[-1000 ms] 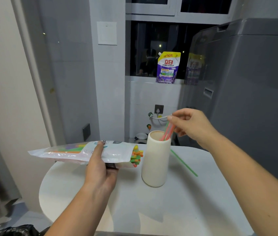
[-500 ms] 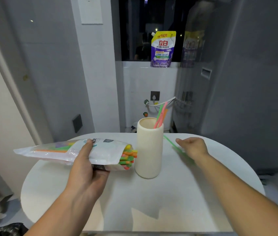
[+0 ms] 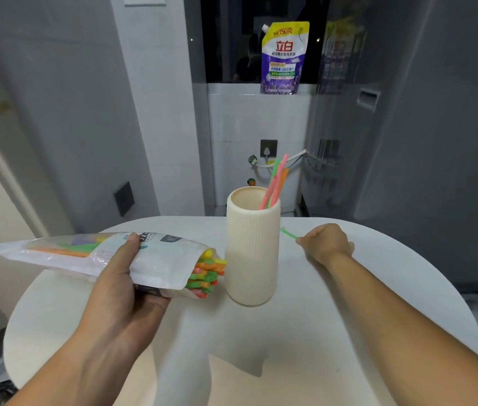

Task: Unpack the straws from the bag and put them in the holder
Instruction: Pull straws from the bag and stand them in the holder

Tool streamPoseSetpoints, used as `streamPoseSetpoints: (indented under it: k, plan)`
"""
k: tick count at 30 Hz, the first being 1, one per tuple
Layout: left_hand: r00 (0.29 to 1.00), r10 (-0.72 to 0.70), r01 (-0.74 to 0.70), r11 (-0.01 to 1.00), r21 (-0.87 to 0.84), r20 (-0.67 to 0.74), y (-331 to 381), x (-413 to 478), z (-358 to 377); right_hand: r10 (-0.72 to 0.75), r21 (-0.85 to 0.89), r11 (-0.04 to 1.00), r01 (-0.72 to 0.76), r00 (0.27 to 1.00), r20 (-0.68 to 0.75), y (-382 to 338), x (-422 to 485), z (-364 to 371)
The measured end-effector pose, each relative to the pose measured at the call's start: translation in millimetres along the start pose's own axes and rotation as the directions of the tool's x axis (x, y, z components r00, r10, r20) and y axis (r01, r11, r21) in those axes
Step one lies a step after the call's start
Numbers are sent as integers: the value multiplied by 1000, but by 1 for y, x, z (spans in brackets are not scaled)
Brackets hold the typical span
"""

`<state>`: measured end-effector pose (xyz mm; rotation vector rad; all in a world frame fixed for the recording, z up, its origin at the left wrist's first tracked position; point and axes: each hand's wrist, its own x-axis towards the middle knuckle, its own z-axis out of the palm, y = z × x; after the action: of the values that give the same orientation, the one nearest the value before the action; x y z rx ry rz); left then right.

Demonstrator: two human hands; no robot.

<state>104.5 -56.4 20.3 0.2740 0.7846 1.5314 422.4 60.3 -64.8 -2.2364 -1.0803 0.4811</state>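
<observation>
My left hand (image 3: 123,288) grips a clear plastic straw bag (image 3: 85,253) held level above the table, its open mouth facing right with several coloured straw ends (image 3: 207,273) sticking out. A cream ribbed holder (image 3: 252,250) stands upright just right of the bag's mouth. Pink, green and orange straws (image 3: 277,180) lean against its right rim. To the right of the holder my right hand (image 3: 327,243) rests on the table with curled fingers pinching a thin green straw (image 3: 288,233) that lies on the tabletop.
The round white table (image 3: 290,361) carries the holder. Behind it are a white wall with a socket (image 3: 268,148) and hose, a purple detergent pouch (image 3: 284,58) on the window ledge, and a tall grey appliance (image 3: 422,112) at the right.
My right hand let go of the straws in the holder, dropped to the table at the right and closed on the loose green straw. My left hand has kept the bag still.
</observation>
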Motion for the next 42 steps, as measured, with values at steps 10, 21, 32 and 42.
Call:
streamPoseSetpoints:
  k: [10,21,32,42]
  plan:
    - [999,-20,19,1000,3,30,5,-11,2,-84,652,758,-36,985,153,-20,-52,-76]
    - [990,-88,93,995,-46,110,14,-45,14,-397,893,398,208,917,-36,-90,-154,-177]
    - [988,-99,107,993,-58,116,31,-52,4,-401,678,544,494,863,-307,-132,-178,-161]
    - [992,-98,104,992,-77,84,33,-49,2,-419,592,667,451,885,-202,-123,-176,-139]
